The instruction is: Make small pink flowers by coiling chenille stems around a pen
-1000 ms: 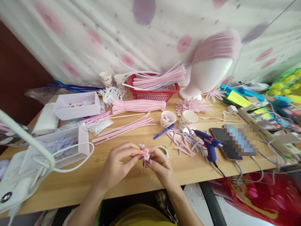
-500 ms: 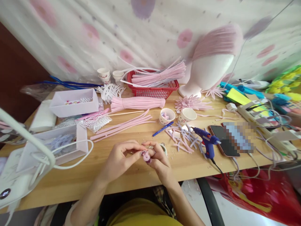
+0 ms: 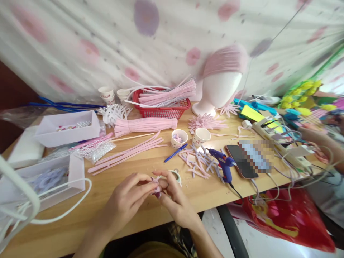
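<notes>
Close above the near part of the table, my left hand (image 3: 130, 197) and my right hand (image 3: 177, 202) meet with fingertips pinched together. Between them is a small curled piece of pink-lilac pipe cleaner (image 3: 156, 186), partly covered by my fingers. Just behind my right hand lies a pale green-white ring (image 3: 177, 176), like a roll of tape. Cut pink and lilac pipe cleaner pieces (image 3: 200, 163) lie in a loose heap beyond, with a blue pen (image 3: 176, 153) to their left. A paper cup (image 3: 179, 139) holds small curled pieces; another paper cup (image 3: 201, 136) stands beside it.
A blue glue gun (image 3: 223, 165) with a cord lies right of the heap, then a phone (image 3: 242, 161). Behind are a red basket (image 3: 162, 113) and a white foam head (image 3: 221, 89). White boxes (image 3: 67, 129) stand left. Another person's arm (image 3: 319, 141) reaches in from the right.
The view has turned a little to the right, shifting the tabletop leftward. My hands still pinch the curled piece; the left fingers now cover more of it. More of the other person's arm shows.
</notes>
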### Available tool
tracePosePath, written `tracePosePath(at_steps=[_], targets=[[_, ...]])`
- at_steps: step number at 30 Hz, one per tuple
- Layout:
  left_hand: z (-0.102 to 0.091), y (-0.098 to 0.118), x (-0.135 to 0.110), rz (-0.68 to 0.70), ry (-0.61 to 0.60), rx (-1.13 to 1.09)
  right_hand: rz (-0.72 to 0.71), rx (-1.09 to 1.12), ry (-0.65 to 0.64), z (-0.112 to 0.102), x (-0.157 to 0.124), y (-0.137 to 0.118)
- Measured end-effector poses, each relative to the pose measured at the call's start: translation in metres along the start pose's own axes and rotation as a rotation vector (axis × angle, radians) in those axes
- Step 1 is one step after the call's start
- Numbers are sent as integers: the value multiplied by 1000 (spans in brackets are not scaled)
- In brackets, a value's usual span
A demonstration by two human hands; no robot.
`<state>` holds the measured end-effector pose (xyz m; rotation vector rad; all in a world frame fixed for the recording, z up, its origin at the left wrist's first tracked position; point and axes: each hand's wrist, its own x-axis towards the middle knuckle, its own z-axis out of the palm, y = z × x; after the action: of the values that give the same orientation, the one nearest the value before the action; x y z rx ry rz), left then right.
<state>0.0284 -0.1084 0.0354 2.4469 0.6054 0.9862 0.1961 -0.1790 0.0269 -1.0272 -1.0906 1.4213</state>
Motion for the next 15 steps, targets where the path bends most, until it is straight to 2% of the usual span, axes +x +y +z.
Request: tracePosePath(at_steps=[4,6,12,15], targets=[[12,6,-4,165,85,397,-10,44,81,-2,2,5],[16,9,-4,189,98,483,-16,22,120,-3,2,7],[24,16,4,209,67,444,-61,-313,128,-9,0,1],[31,18,7,102,125,408,-106,-532,84,-13,-1,-5]])
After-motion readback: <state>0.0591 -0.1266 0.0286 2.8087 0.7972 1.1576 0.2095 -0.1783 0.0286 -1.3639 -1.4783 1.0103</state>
